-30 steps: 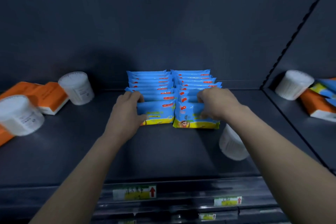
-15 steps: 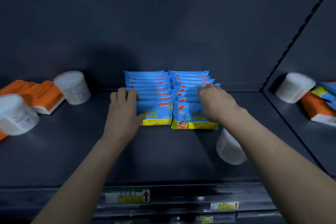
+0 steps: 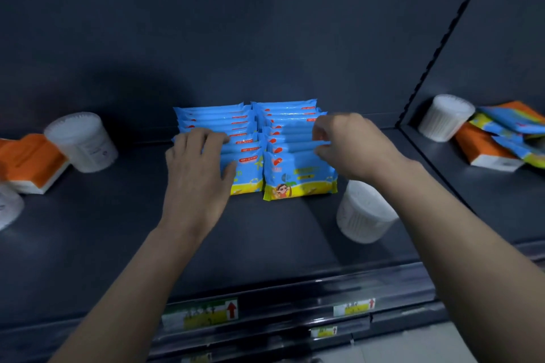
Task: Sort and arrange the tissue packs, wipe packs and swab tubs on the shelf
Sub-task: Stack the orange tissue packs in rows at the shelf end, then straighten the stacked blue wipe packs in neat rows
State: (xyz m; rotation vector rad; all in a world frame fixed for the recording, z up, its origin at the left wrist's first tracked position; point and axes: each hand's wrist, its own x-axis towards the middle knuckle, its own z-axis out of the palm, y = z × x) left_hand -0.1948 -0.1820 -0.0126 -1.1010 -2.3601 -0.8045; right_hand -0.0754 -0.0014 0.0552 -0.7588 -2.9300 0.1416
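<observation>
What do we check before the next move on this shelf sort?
1. Wipe packs in rows: ok, the left row and the right row stand side by side.
2. Left hand free: not ok, it rests flat on the left row.
3. Right hand free: not ok, its fingers pinch a pack top in the right row.
4. Swab tubs grouped: not ok, the near tub sits under the right forearm and the far tub is off to the left.
5. Orange tissue packs lined up: not ok, askew beside the far tub.
6. Rows reach the back wall: cannot tell.
</observation>
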